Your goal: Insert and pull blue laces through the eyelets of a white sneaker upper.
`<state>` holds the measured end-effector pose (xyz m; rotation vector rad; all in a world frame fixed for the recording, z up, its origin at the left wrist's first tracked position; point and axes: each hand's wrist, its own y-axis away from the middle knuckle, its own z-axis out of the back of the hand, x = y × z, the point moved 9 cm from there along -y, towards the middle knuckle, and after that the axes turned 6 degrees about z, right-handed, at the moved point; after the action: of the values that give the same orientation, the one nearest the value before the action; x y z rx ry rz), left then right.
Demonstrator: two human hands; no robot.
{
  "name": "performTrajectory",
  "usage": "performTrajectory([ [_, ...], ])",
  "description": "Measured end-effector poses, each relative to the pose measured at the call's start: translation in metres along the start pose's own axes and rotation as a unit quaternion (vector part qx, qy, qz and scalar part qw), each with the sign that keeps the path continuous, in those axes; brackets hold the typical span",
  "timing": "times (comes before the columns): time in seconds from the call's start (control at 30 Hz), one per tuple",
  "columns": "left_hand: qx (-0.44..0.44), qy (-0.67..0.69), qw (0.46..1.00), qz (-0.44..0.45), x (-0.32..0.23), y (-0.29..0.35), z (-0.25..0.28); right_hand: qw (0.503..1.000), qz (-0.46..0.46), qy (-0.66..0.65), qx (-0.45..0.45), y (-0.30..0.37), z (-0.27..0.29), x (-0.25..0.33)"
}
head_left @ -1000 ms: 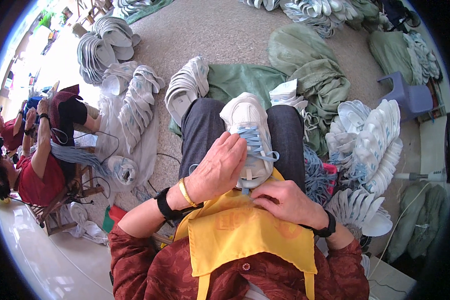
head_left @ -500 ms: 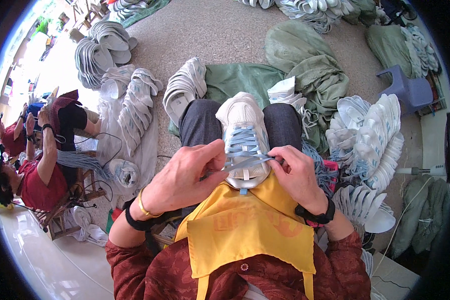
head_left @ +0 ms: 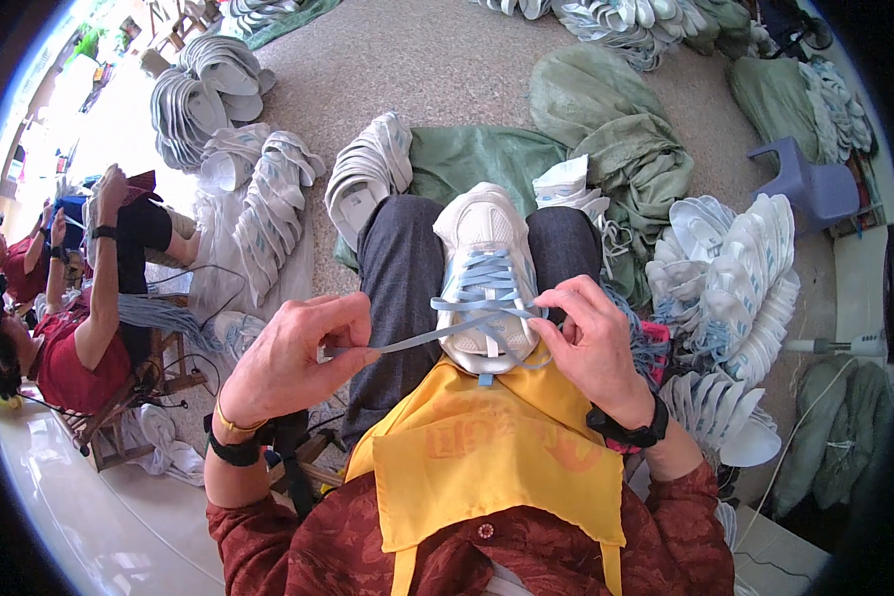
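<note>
A white sneaker (head_left: 484,221) rests between my knees, toe pointing away, its heel end on my yellow apron (head_left: 477,427). Flat light-blue shoelace (head_left: 407,344) criss-crosses up its front. My left hand (head_left: 303,353), out to the left of the shoe, pinches one lace end and draws it taut across my left knee. Close by the shoe's right edge, my right hand (head_left: 594,348) pinches the lace between thumb and forefinger. A loose loop of lace hangs below, near the heel opening. The knot area is partly crossed by the laces.
Rows of white shoe uppers (head_left: 750,268) lie at my right and nested ones (head_left: 368,179) ahead of my left knee. Green sacks (head_left: 606,129) cover the floor beyond. A purple stool (head_left: 810,184) stands far right. Two co-workers in red (head_left: 89,338) sit at left.
My left hand has moved left, away from the shoe, pulling the lace out long. My right hand stays near the shoe's right side. A nearby co-worker's raised hand has shifted.
</note>
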<state>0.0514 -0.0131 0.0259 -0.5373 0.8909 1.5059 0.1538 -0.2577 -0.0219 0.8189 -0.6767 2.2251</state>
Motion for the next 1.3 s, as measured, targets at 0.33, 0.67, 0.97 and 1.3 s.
performTrajectory([
  [0.33,-0.019,0.006,1.000,-0.001,0.016,0.005,0.001,0.997,0.058,0.016,0.038,-0.014,-0.014,0.011],
  [0.67,-0.026,0.076,0.997,-0.011,0.040,0.000,-0.005,0.841,-0.177,-0.476,0.189,-0.022,-0.036,-0.014],
  [0.97,0.010,0.272,0.960,0.072,0.079,-0.001,-0.018,0.844,-0.235,-0.478,0.054,-0.011,-0.025,-0.075],
  [1.3,-0.025,0.051,0.997,0.061,0.074,0.002,-0.019,0.984,-0.020,-0.049,0.168,0.029,-0.014,-0.008],
])
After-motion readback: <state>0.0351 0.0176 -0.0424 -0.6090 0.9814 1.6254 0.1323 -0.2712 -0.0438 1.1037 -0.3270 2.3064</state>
